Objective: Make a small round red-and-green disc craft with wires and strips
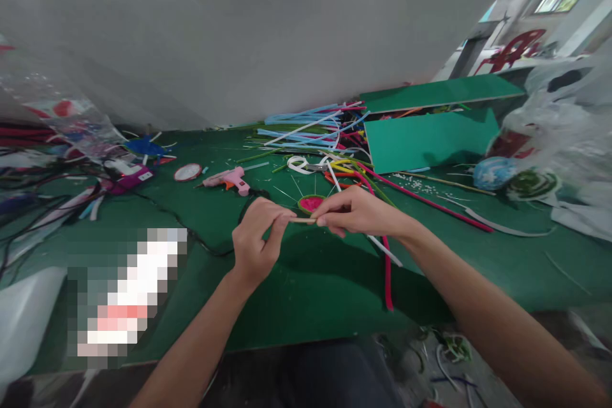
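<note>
A short, thin tan strip (pixel 302 220) is stretched level between my two hands above the green table. My left hand (pixel 258 236) pinches its left end between thumb and fingers. At the other end, my right hand (pixel 351 211) grips it with closed fingertips. Just behind the strip lies a round piece (pixel 312 203) with a pink middle and a green rim, partly covered by my right fingers. Thin pale spokes fan out behind it. A pink glue gun (pixel 234 181) rests to the left, and white-handled scissors (pixel 306 166) lie farther back.
Blue and white pipe cleaners (pixel 301 124) are heaped at the back. Green boards (pixel 433 140) stand at the back right, near clear plastic bags (pixel 564 108). A purple box (pixel 131 178) with cables sits left. A pink strip (pixel 387 280) hangs toward the front. A grey partition (pixel 229 51) rises behind.
</note>
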The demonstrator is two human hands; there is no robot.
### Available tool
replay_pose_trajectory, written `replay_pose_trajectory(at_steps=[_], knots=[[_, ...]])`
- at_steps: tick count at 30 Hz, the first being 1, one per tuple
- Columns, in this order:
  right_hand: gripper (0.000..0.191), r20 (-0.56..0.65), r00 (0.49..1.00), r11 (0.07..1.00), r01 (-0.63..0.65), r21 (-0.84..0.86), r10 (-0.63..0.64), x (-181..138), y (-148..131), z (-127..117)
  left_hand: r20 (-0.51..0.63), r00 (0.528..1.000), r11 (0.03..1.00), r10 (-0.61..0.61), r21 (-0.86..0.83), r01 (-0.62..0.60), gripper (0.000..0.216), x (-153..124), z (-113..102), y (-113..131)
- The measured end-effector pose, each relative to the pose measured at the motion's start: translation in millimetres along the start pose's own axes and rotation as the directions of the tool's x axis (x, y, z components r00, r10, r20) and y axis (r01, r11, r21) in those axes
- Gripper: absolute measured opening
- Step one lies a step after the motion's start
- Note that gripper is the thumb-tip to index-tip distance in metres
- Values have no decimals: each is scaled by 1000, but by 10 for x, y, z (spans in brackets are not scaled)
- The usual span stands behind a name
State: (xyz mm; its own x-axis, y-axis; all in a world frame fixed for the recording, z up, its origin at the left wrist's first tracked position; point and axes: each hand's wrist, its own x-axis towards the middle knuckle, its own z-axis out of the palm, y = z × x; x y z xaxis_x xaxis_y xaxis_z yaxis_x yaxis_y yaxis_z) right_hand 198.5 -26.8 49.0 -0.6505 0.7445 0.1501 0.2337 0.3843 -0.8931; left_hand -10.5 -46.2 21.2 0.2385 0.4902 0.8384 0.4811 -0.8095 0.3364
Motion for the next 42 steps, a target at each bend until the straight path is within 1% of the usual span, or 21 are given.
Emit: replay_pose_trajectory(at_steps=[5,8,9,11,13,14,15,18,21,23,26,28,31,33,34,36,39,41,42], knots=[[21,-43,996,996,74,46,-72,7,24,2,37,991,988,-127,-82,129,22,32,-5,50],[22,-47,995,992,97,78,-93,1,40,-10,59,988,980,-144,-132,151,25,29,-3,50],[23,-24,995,990,101,97,-99,-5,42,-14,68,986,976,-150,-152,159,26,26,-5,37],[24,90,989,982,106,156,-121,-22,35,-15,42,980,963,-196,-180,200,28,24,-19,-6],[24,232,962,972,95,214,-145,-38,15,-5,-76,955,947,-286,-176,269,29,24,-43,-52],[24,278,949,970,87,226,-150,-43,5,2,-113,947,946,-301,-158,282,28,24,-55,-70],[24,292,945,971,84,223,-149,-47,-4,8,-103,951,951,-293,-132,279,26,25,-66,-80],[25,212,969,982,94,163,-128,-45,-11,3,-12,972,966,-234,-118,231,21,26,-80,-76],[26,134,984,987,102,126,-119,-38,2,-24,-26,977,970,-210,-131,205,12,34,-84,-63],[25,123,985,988,107,116,-121,-33,8,-39,-38,986,981,-162,-114,157,7,43,-96,-65],[24,110,986,989,116,96,-126,-28,6,-47,45,998,995,-46,-90,50,11,50,-123,-67],[23,69,991,990,104,90,-111,-24,3,-38,106,994,994,-3,-107,14,18,46,-133,-60],[23,-27,997,994,78,74,-77,-10,7,0,124,992,996,19,-94,-8,20,30,-112,-46],[20,-91,992,996,92,7,-91,9,24,41,108,994,999,24,-32,-21,16,21,-80,-39],[18,-122,985,992,114,-48,-119,22,39,66,97,995,1000,18,2,-18,17,18,-63,-36],[15,-179,959,966,187,-180,-219,46,77,118,75,997,999,-13,46,9,22,15,-34,-32],[15,-263,876,886,305,-349,-404,66,132,191,55,998,997,-42,69,39,22,15,-13,-31],[17,-291,826,840,343,-421,-483,65,149,227,43,999,997,-28,79,24,20,14,-10,-35],[18,-300,811,826,348,-443,-502,61,150,239,41,999,996,-17,83,14,20,13,-10,-37]])
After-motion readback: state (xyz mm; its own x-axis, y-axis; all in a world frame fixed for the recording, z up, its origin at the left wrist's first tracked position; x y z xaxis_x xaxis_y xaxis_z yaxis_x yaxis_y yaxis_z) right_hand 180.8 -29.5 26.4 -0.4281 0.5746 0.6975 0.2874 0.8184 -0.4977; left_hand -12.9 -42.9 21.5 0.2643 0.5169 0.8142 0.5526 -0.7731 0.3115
